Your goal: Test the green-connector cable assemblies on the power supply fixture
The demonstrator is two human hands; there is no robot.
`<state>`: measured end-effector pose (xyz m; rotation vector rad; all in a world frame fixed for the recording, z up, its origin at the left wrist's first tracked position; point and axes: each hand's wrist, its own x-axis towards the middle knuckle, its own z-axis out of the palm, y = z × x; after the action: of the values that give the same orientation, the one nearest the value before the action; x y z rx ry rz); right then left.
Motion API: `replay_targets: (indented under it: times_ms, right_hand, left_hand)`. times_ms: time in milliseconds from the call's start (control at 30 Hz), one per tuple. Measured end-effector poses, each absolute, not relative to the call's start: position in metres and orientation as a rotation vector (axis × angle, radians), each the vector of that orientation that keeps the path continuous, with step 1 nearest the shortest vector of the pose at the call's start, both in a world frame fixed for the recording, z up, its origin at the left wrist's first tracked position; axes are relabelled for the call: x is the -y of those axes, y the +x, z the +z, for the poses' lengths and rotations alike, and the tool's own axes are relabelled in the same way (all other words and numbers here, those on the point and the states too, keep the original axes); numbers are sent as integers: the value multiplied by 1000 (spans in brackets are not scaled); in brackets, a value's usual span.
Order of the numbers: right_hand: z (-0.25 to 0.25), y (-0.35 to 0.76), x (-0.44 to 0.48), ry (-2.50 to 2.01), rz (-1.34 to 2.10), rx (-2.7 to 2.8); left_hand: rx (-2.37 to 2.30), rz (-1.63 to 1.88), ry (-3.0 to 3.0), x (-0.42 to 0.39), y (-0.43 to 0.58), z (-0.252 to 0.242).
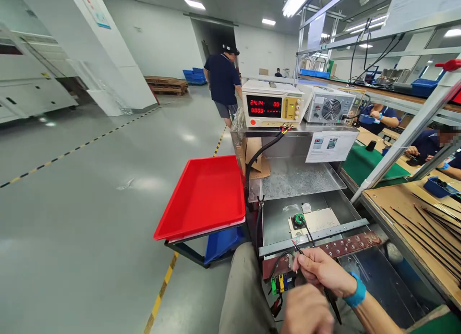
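My right hand, with a blue band at the wrist, is closed around a thin black cable. The cable's reddish tip points up past the fingertips. Below it, my left hand is smeared by motion, so its fingers and anything in them cannot be made out. Just beyond the hands lie a metal bar and a brown strip with rows of holes. Green, yellow and blue clips sit left of my right hand. Farther back, a black round part with a green centre rests on a pale metal plate.
A red tray stands on a cart at left, a blue bin beneath. A power supply with lit red digits sits on the shelf ahead. Several black cables lie on the right table. A person walks ahead; others sit at right.
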<state>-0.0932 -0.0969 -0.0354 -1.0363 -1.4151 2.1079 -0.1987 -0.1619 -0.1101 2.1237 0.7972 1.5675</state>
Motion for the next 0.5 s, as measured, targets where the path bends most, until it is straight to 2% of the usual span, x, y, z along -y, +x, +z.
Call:
replay_targets:
  times_ms: [67,133,300,500]
  right_hand:
    - [-36,-87,112,-1037,2102,1399]
    - [-39,-85,124,-1031,2070,1440]
    - [-53,-88,144,-939,1832,1672]
    - [-72,-96,168,-1003,1777,1249]
  left_hand:
    - [-1235,1677,1516,166,-223,-99]
    - [-1383,1541,1062,162,-242,-83]
    - [-1056,1174,660,154,-256,-63]
    - [-872,903,297,184,-272,-94]
